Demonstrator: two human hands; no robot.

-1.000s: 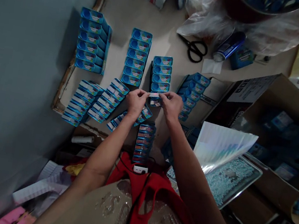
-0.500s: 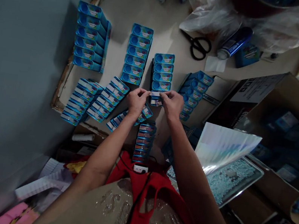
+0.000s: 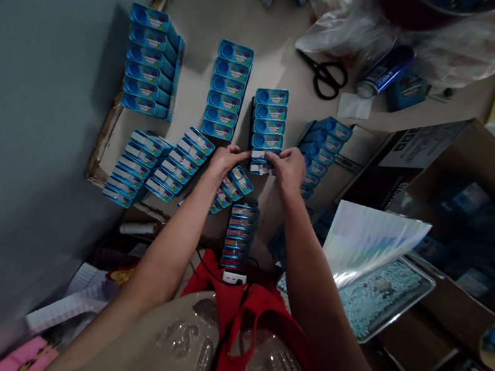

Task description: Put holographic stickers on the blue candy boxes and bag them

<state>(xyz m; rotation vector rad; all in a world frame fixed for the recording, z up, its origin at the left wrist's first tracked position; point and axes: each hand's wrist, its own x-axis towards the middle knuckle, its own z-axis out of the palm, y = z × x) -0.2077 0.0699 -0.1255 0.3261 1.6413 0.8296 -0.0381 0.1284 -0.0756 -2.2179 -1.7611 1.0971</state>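
Both my hands meet at the middle of the view over a small blue box (image 3: 260,161) with a pale label on it. My left hand (image 3: 222,163) pinches its left end and my right hand (image 3: 289,168) grips its right end, fingers curled. The box sits at the near end of a short row of blue boxes (image 3: 268,119). More rows of the same blue boxes lie about it: far left (image 3: 148,61), centre (image 3: 228,90), right (image 3: 322,150), near left (image 3: 136,170) and below my hands (image 3: 239,235).
Black scissors (image 3: 325,75), a blue can (image 3: 384,72) and clear plastic bags (image 3: 351,19) lie at the back. An open cardboard carton (image 3: 466,184) stands at right. A stack of shiny sheets (image 3: 371,238) lies over a tray (image 3: 381,296). A grey wall (image 3: 27,110) fills the left.
My hands have shifted a little with the small box, the left hand lowering and turning so its fingers point right. The view moved slightly.
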